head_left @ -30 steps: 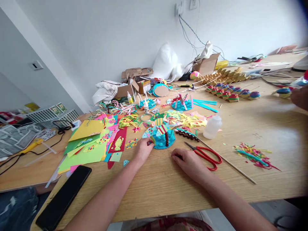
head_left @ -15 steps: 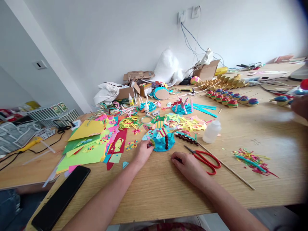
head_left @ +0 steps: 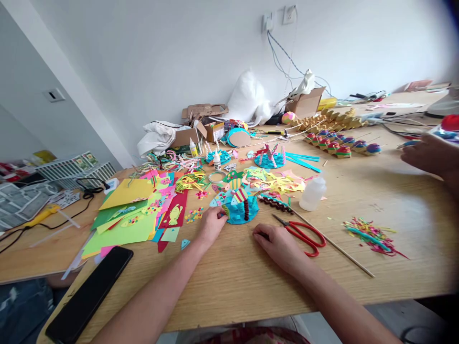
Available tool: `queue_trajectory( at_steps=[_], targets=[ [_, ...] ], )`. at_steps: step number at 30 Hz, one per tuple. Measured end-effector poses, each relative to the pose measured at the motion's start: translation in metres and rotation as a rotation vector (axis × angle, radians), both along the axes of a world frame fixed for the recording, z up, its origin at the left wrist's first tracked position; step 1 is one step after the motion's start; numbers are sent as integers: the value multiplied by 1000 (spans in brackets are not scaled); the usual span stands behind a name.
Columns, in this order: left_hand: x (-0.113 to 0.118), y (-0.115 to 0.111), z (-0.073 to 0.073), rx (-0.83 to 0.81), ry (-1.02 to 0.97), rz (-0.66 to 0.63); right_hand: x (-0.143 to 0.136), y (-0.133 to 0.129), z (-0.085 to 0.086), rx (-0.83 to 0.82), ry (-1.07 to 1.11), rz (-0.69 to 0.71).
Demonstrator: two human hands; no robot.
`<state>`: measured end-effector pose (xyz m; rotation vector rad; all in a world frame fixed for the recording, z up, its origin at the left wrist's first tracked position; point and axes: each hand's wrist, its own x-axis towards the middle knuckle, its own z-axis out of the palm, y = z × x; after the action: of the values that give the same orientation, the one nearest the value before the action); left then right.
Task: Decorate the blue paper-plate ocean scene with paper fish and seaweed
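A blue round base (head_left: 247, 210) carries paper fish on twisted stems, among them a striped fish (head_left: 241, 196) and a pale blue fish (head_left: 217, 199). My left hand (head_left: 211, 224) is at the base's left edge, thumb and fingers pinched on a green pipe cleaner (head_left: 225, 209) below the pale blue fish. A brown pipe cleaner (head_left: 246, 209) stands upright near the front of the base. Loosely curled, my right hand (head_left: 272, 239) rests on the wood to the right, apart from the base, with nothing visible in it. Red-handled scissors (head_left: 306, 234) lie just beyond it.
A wooden stick (head_left: 333, 243), a translucent bottle (head_left: 312, 193) and paper shreds (head_left: 373, 235) lie to the right. Coloured paper (head_left: 125, 215) and a black phone (head_left: 91, 291) are at left. Another person's hand (head_left: 426, 155) is at the far right, near painted egg-carton pieces (head_left: 339, 149).
The other person's hand has come further into view from the right and now covers the painted piece there. My hands keep their places; the view has shifted slightly.
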<state>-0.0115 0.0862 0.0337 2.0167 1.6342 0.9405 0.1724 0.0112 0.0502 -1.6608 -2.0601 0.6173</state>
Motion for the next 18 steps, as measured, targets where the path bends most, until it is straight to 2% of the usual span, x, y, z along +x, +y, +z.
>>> queue_trajectory(
  at_steps=[9,18],
  targets=[
    [2,-4,7,-6,-10,5,-1,-1,1,-10,-3,-3],
    [2,-3,6,-13,-14,-1,0,0,-1,1,9,0]
  ],
)
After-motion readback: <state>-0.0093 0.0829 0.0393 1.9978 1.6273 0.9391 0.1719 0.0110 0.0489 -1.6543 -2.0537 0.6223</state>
